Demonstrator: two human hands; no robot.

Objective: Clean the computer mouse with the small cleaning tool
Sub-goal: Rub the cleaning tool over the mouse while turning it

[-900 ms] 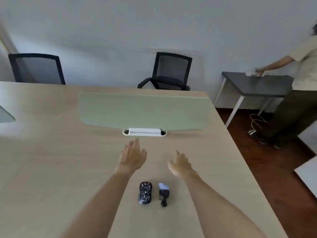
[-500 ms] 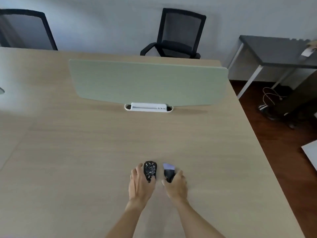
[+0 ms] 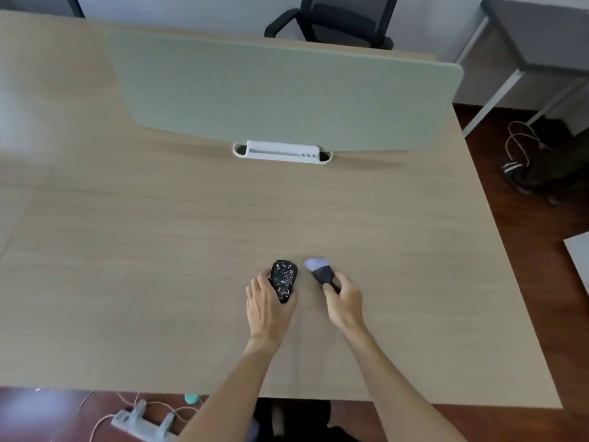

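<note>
On the pale wooden bench [image 3: 159, 250], the black white-speckled computer mouse [image 3: 283, 279] lies left of the small black cleaning brush with pale bristles [image 3: 319, 271], near the front edge. Behind both stands the pale green divider panel [image 3: 280, 90]; a black mesh office chair [image 3: 338, 22] beyond it.

Left hand [image 3: 267, 303] (and right hand [image 3: 344, 301]) curled, gripping.

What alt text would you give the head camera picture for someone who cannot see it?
A person's left hand grips a black speckled computer mouse while the right hand holds a small brush with pale bristles beside it, on a wooden desk. A green divider panel stands behind.
</note>
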